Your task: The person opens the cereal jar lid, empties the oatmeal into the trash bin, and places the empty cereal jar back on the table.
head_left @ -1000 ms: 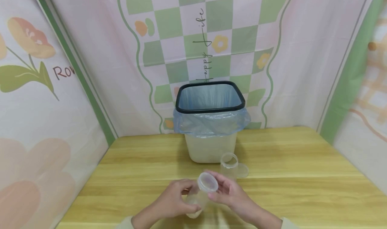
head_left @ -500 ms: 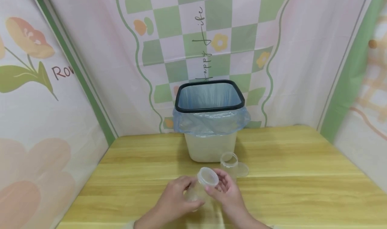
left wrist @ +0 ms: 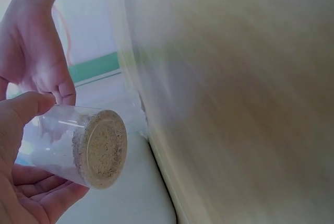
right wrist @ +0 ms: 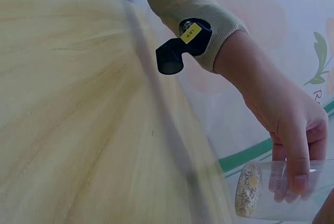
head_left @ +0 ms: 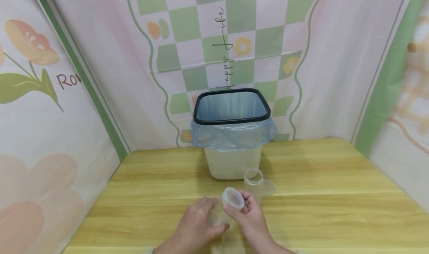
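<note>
My left hand (head_left: 196, 224) grips a clear plastic jar (left wrist: 57, 138) around its body, thumb on one side and fingers on the other. A layer of light brown, flaky bits (right wrist: 247, 190) lies at the jar's base, seen also through its bottom in the left wrist view. The jar is tilted, its top toward my right hand (head_left: 253, 222). At that top, the right hand pinches a translucent round lid (head_left: 233, 198) between thumb and fingers. Behind the hands stands a second clear jar (head_left: 253, 185), uncapped, with a flat clear lid (head_left: 269, 187) on the table beside it.
A pale bin (head_left: 232, 164) with a black rim and a blue bag liner (head_left: 234, 136) stands at the back of the wood-grain table (head_left: 151, 187). Printed curtains (head_left: 107, 41) enclose the table on the back and both sides.
The right hand has turned around the lid's edge, its thumb now on the near side. Lid and jar have shifted slightly right. The second jar and the bin stay put.
</note>
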{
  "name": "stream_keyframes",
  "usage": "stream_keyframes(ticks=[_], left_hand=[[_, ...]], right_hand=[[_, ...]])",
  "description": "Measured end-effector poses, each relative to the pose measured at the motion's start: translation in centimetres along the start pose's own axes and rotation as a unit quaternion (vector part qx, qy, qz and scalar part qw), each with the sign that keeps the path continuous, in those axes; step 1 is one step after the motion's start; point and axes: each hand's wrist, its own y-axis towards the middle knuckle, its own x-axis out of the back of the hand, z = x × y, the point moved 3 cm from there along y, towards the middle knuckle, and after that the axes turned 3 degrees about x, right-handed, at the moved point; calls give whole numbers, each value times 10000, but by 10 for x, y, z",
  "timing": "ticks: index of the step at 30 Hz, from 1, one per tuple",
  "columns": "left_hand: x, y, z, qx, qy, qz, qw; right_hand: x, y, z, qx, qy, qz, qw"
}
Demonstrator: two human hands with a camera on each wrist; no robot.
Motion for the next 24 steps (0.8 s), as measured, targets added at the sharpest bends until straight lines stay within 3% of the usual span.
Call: stream_keyframes(ticks=[5,10,13,18,21,24], left_hand=[[2,2,7,432,-652,407,9961],[2,5,19,676,-1781,817,9783],[2,6,25,657,-2241,1083,9663],[2,8,29,604,-2670,1577,9488],[2,8,30,611,-2823,1778,9407],[1,8,31,633,-2913,1885,9357]], right_hand=[[3,2,1,115,-74,121,9998],[9,7,4,506,-2,832,9953],[15,10,6,708,-12,1546,9854],[20,14,6,965,212,2590,9608],[21,16,5,951,468,3005,9479],[22,16,4,857,605,3210,9413]])
